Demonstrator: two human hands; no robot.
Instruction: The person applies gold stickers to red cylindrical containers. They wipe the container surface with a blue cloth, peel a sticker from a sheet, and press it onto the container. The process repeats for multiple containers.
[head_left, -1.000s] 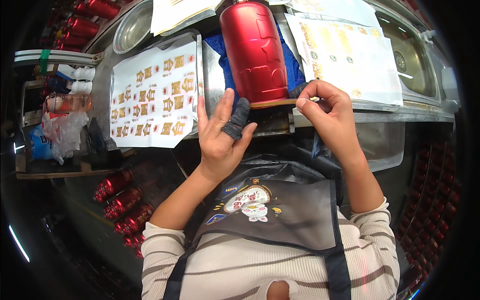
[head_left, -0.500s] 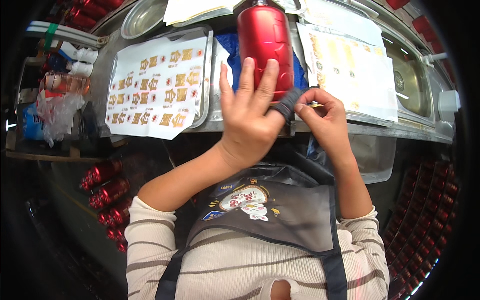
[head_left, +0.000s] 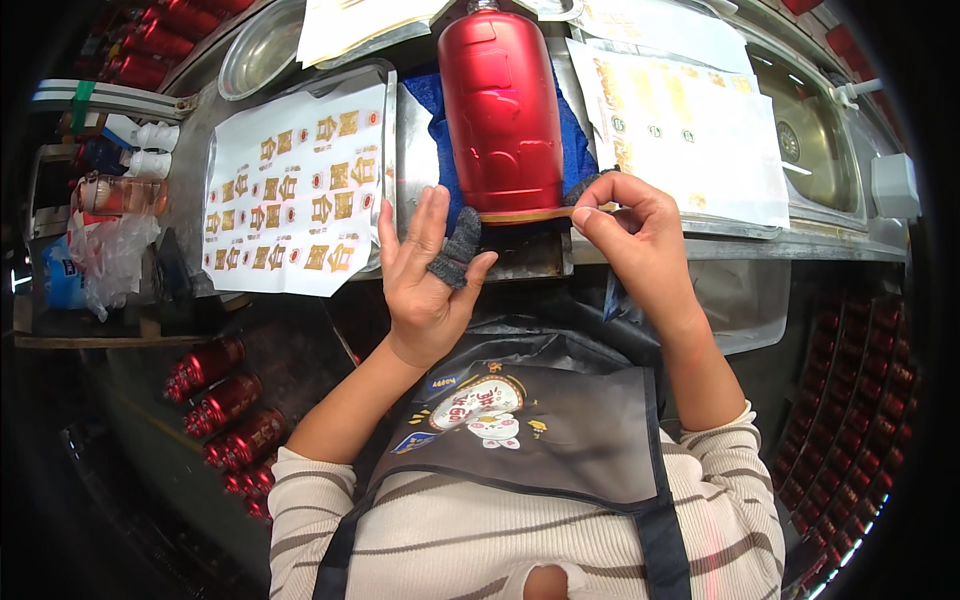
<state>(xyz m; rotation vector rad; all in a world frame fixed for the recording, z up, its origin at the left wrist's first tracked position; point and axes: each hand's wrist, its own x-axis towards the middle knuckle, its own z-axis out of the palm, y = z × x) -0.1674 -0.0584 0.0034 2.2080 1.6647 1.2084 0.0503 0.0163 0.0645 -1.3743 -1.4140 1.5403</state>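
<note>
A large glossy red bottle (head_left: 503,115) lies on a blue cloth (head_left: 576,140), its base toward me and its neck pointing away. Along the rim of the base runs a thin golden-brown strip (head_left: 530,216). Thumb and fingertip of my right hand (head_left: 645,245) pinch the strip's right end, just beside the bottle. My left hand (head_left: 428,285) is open, fingers spread, to the left of the base. A dark grey finger sleeve (head_left: 459,248) covers one of its fingers, close to the strip's left end. Whether that finger touches the strip, I cannot tell.
Left of the bottle, a tray (head_left: 388,170) bears a white sheet of gold and red decals (head_left: 290,190). More sheets (head_left: 690,140) lie at the right, before a metal sink (head_left: 815,150). A metal bowl (head_left: 262,48) stands far left. Red bottles (head_left: 222,400) fill both lower sides.
My left hand has come off the bottle's lower part, moving left and toward me. The strip now shows stretched along the base, its right end in my right hand. The whole view has shifted slightly.
</note>
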